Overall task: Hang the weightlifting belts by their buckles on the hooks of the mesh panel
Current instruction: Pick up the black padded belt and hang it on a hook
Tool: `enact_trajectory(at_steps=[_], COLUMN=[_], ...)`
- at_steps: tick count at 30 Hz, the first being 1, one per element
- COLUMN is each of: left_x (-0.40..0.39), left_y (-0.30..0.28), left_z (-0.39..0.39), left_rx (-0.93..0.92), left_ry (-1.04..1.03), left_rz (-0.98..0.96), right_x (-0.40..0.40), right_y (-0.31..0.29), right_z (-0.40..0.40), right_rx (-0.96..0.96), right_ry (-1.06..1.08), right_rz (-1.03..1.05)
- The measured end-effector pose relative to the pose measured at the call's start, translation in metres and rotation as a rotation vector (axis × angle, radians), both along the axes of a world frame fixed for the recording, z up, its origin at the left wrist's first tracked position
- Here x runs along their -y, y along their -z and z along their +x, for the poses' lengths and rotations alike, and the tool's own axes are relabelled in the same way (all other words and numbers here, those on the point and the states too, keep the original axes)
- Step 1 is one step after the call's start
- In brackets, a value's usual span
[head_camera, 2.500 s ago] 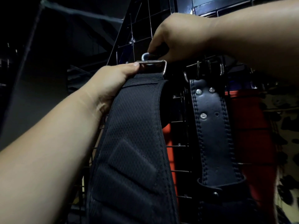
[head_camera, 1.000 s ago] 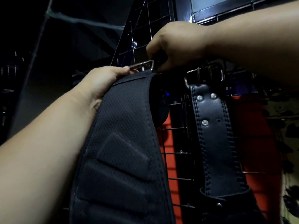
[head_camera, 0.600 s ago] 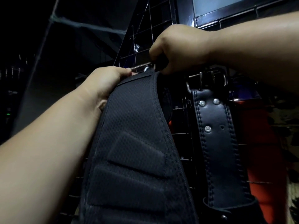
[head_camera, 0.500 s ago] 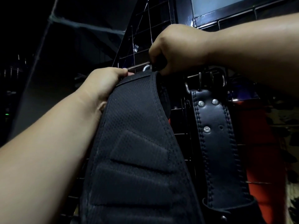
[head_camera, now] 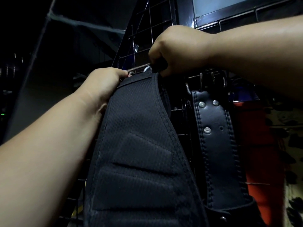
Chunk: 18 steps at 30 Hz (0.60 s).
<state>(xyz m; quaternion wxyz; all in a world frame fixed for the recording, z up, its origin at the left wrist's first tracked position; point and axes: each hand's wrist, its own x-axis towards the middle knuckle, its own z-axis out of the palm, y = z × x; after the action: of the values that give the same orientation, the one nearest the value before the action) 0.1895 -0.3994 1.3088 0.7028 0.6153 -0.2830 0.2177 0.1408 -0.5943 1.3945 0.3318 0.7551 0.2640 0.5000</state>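
Observation:
A wide black fabric belt (head_camera: 139, 145) hangs down the middle of the view in front of the black mesh panel (head_camera: 157, 18). My left hand (head_camera: 105, 81) grips its top left edge. My right hand (head_camera: 177, 49) pinches the top right end, beside the belt's metal buckle bar (head_camera: 139, 69). A rounded metal hook tip (head_camera: 146, 69) shows just behind that bar; whether the buckle sits on it is hidden. To the right a black leather belt (head_camera: 213, 136) with rivets hangs by its buckle (head_camera: 205, 81) from the panel.
A red object (head_camera: 265, 153) stands behind the mesh on the right. A pale window or screen (head_camera: 221, 4) is at the top right. The left side is dark, with a slanted beam (head_camera: 78, 23) and a small green light (head_camera: 2, 114).
The buckle end of the fabric belt has tilted and moved in closer to the mesh; the metal frame that faced me is now mostly hidden behind the belt top and my right hand.

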Motion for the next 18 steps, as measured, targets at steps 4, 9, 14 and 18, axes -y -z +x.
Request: enact_trajectory(at_steps=[4,9,14,18], left_x=[0.000,0.002,0.002,0.002], left_y=[0.002,0.007,0.012,0.016], left_z=[-0.004,-0.008,-0.005,0.000], left_rx=[0.008,0.009,0.000,0.026], left_ry=[-0.032,-0.047,-0.031,-0.066], left_rz=[0.013,0.003,-0.034,-0.062], right_x=[0.000,0.000,0.001,0.002], right_y=[-0.001,-0.001,-0.003,-0.002], right_z=[0.001,0.002,0.004,0.005], right_rx=[0.005,0.019,0.026,0.028], right_ry=[0.009,0.018,0.027,0.017], right_rz=[-0.029,-0.038,-0.042,-0.033])
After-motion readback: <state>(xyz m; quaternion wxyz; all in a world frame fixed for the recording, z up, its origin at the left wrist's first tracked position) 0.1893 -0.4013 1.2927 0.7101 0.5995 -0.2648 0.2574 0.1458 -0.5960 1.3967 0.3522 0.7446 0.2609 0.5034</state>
